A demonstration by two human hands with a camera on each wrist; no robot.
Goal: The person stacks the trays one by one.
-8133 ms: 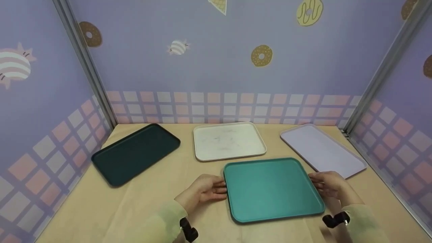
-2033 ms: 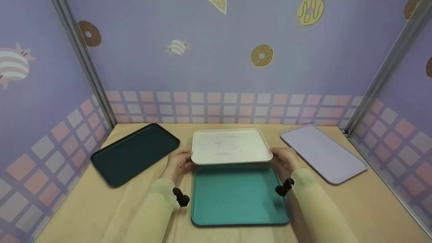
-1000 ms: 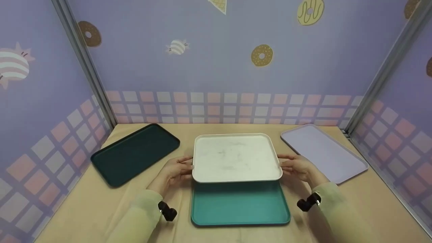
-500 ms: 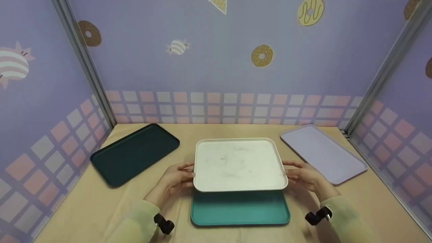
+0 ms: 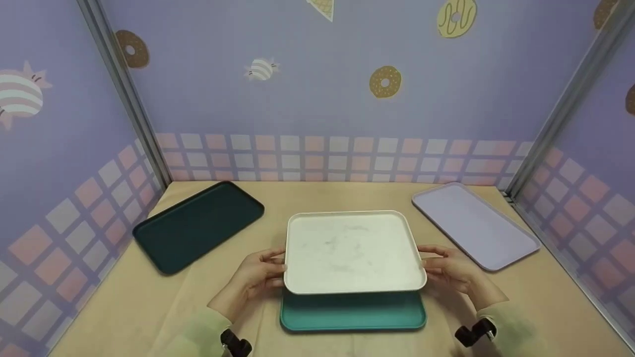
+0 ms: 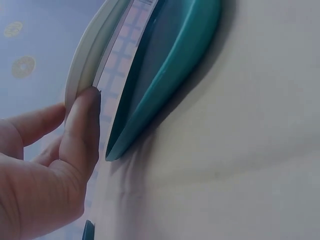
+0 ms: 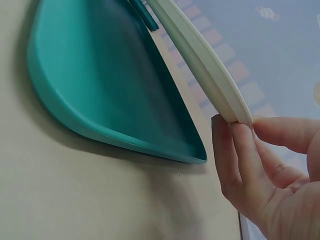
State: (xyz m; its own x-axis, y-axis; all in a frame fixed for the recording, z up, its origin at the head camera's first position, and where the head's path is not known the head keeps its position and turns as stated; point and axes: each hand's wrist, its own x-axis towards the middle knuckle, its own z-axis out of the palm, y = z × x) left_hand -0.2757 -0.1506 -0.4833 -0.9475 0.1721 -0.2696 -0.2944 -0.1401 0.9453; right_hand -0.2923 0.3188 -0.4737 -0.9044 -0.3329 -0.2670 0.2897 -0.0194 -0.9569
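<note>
A white tray [image 5: 352, 253] with faint grey smudges is held level between my two hands. My left hand [image 5: 255, 277] pinches its left edge and my right hand [image 5: 454, 272] pinches its right edge, thumbs and fingertips on the rim. Below it a teal tray [image 5: 352, 315] lies on the table, its rear part hidden in the head view. Both wrist views show a gap between the white tray [image 6: 95, 45] and the teal tray [image 7: 115, 90], so the two do not touch.
A dark green tray [image 5: 198, 225] lies askew on the left of the cloth-covered table [image 5: 149, 307]. At the right a lilac tray [image 5: 476, 225] lies slanted. Patterned walls [image 5: 317, 99] close off the back and sides.
The teal tray was moved left to the middle front. Both hands then lifted the white tray from the back and brought it toward me, over the teal tray.
</note>
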